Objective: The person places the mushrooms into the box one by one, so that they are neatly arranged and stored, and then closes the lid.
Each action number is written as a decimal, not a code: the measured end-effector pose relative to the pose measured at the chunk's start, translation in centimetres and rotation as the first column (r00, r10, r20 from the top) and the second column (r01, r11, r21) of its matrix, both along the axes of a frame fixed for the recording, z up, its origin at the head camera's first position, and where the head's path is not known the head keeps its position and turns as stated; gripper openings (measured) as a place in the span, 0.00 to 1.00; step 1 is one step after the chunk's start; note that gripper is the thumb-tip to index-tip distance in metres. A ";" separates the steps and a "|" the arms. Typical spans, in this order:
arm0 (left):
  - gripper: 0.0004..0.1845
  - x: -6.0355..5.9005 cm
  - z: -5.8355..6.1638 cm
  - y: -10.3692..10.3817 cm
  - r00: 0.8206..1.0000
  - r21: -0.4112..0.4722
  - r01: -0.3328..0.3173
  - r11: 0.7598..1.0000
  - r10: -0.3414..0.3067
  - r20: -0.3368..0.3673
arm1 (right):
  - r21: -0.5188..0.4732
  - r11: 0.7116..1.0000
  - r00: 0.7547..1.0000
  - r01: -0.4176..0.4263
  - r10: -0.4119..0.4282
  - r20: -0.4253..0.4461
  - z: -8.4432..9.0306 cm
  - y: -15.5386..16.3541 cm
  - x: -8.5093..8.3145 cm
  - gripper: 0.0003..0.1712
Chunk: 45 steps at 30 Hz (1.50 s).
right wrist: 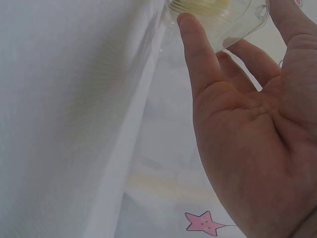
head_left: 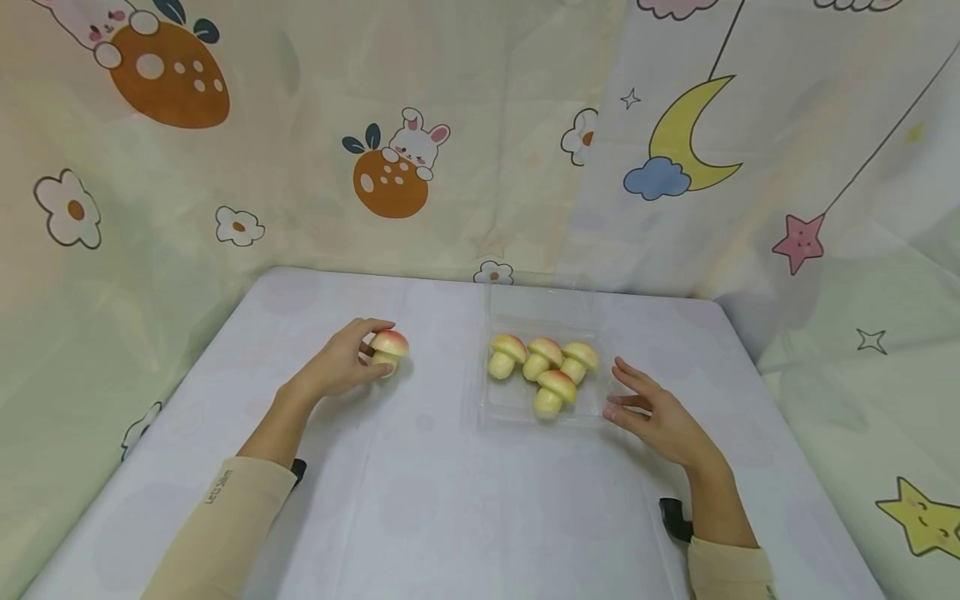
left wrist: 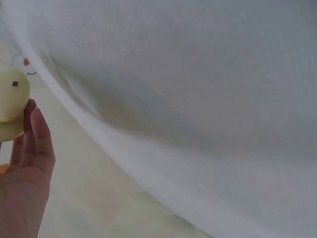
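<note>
Tablecloth (head_left: pixel 450 500) is looking slick, so w/ my left hand (head_left: pixel 337 367) pinching the toy mushroom (head_left: pixel 389 347) left of centre and my right hand (head_left: pixel 660 417) lying spread, fingertips against the clear tray (head_left: pixel 510 412), a bump is risking sliding it & toppling its four mushrooms (head_left: pixel 543 371).

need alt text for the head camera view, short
A person's left hand grips a toy mushroom on a pale table, while the open right hand rests beside a clear plastic tray holding four more mushrooms. Cartoon-print fabric hangs behind.

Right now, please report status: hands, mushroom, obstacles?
Left hand grips mushroom on table. Right hand open, touching tray. Path to tray unobstructed.
</note>
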<state>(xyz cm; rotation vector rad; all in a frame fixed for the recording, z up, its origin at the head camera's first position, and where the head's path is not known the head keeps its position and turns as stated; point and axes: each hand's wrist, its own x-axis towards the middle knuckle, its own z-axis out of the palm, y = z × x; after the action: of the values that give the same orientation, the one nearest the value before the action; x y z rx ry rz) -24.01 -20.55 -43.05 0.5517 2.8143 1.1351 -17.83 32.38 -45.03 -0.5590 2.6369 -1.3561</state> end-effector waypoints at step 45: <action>0.33 -1.0 2.1 6.1 0.994 0.080 0.110 0.991 -0.111 -0.001 | -0.004 1.000 1.000 0.005 -0.005 -0.005 0.2 -0.2 0.1 0.47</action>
<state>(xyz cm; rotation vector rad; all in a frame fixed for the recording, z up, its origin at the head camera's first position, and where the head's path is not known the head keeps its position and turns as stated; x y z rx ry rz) -25.01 -14.43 -40.93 0.7013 2.7065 1.2297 -17.69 32.22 -44.88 -0.5576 2.6424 -1.3633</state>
